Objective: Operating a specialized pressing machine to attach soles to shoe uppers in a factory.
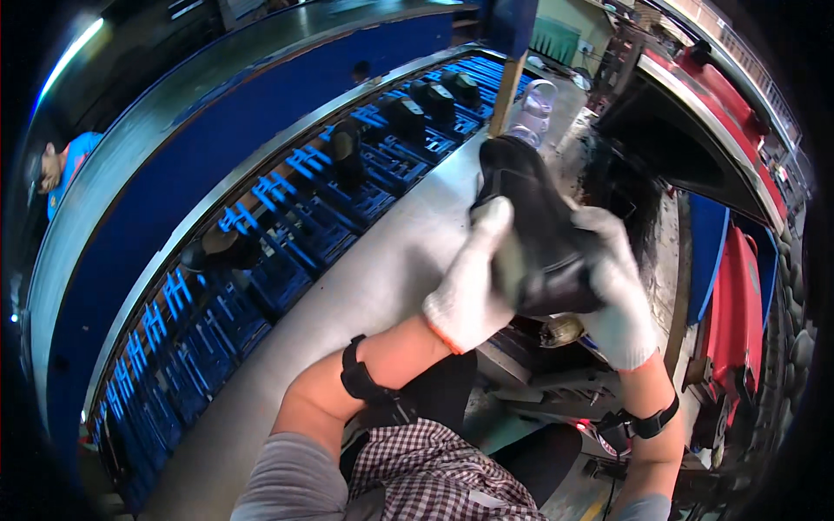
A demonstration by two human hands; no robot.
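At two o'clock a shoe (537, 213) is showing black; left glove (472, 293) and right glove (624, 304) are showing white; rods (271, 189) are showing blue at ten, a garment (430, 469) dark-and-white checks at six

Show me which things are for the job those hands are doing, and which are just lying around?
In the job:
black shoe, held by both hands
left gloved hand
right gloved hand

Seemingly just around, untouched:
dark shoes on the blue-barred rack
lilac see-through item, unclear what
red panel

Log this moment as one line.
left hand: white-gloved, holding black shoe | right hand: white-gloved, holding same shoe | to the left: metal ledge, blue rack bearing other dark shoes
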